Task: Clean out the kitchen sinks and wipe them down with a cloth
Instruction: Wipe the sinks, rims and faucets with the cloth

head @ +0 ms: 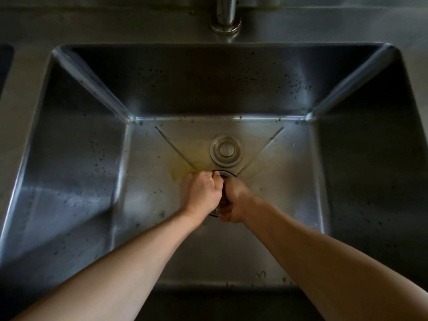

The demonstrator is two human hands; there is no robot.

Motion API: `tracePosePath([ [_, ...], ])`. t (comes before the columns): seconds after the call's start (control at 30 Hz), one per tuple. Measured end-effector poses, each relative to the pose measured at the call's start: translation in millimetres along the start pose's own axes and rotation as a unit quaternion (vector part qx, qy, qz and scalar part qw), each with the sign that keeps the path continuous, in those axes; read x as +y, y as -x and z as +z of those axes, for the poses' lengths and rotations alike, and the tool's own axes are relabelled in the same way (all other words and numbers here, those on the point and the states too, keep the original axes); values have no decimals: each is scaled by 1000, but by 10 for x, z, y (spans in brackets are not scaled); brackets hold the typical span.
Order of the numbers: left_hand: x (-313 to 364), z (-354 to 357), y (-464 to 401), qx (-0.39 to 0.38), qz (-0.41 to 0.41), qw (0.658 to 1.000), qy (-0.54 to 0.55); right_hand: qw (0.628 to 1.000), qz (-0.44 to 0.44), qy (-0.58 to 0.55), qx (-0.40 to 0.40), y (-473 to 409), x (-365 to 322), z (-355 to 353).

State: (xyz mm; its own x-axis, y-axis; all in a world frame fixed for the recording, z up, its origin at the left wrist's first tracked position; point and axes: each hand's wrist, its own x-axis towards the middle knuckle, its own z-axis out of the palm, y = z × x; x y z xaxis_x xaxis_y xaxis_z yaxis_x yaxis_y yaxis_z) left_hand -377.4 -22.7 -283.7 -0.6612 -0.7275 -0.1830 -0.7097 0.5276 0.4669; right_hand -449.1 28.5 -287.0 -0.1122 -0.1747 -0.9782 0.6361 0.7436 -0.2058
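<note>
A deep steel sink (pixel 69 158) fills the head view. Both my arms reach down to its drain (pixel 228 174), a dark round ring in the middle of the floor. My left hand (pixel 201 193) is curled into a fist over the ring's left side. My right hand (pixel 232 205) curls its fingers down into the opening from the right. Together they grip the strainer part in the drain, which they mostly hide. A round metal stopper (pixel 226 150) lies flat just behind the drain. Yellowish residue (pixel 185 163) stains the floor to the left of it.
The faucet base (pixel 225 17) stands on the steel counter behind the sink. A second basin's edge (pixel 4 63) shows at the far left. Small food bits (pixel 261 274) lie by the front wall and along the back seam. Droplets speckle the walls.
</note>
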Motion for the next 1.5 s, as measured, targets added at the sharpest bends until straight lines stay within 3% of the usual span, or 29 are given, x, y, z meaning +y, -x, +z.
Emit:
tracePosePath([
  [0.23, 20, -54, 37, 3, -39, 999, 18, 999, -26, -29, 6, 143, 2, 29],
  [0.4, 32, -233, 9, -59, -261, 957, 116, 990, -120, -64, 41, 396, -77, 22],
  [0.5, -9, -395, 25, -61, -333, 928, 153, 972, -197, -104, 72, 481, -99, -21],
  [0.6, -67, -513, 98, -73, -365, 913, 166, 983, -165, 14, 74, 540, 28, -6],
  [0.67, -102, -564, 174, -81, -382, 900, 194, 973, -190, 70, 107, 501, 138, -3],
  [0.73, -103, -612, 242, -75, -385, 889, 236, 972, -202, 70, 95, 556, 173, -5],
  [0.83, -23, -657, 315, -89, -357, 883, 291, 995, -98, -21, -12, 685, 181, -4],
  [0.9, 15, -694, 340, -108, -353, 862, 347, 989, -131, -51, -38, 784, 161, -1],
  [1.0, 41, -780, 332, -171, -393, 800, 420, 969, -235, -67, 32, 834, 124, -36],
  [1.13, -22, -799, 330, -221, -309, 881, 282, 952, -271, -69, 126, 911, 128, -120],
  [1.27, 9, -898, 370, -226, -226, 915, 247, 944, -292, -42, 151, 992, 179, -170],
  [1.4, 161, -1055, 402, -211, -66, 940, 261, 941, -312, -92, 98, 1192, 145, -141],
  [1.5, 266, -1226, 424, -195, -8, 958, 208, 933, -334, -125, 48, 1484, 131, -89],
])
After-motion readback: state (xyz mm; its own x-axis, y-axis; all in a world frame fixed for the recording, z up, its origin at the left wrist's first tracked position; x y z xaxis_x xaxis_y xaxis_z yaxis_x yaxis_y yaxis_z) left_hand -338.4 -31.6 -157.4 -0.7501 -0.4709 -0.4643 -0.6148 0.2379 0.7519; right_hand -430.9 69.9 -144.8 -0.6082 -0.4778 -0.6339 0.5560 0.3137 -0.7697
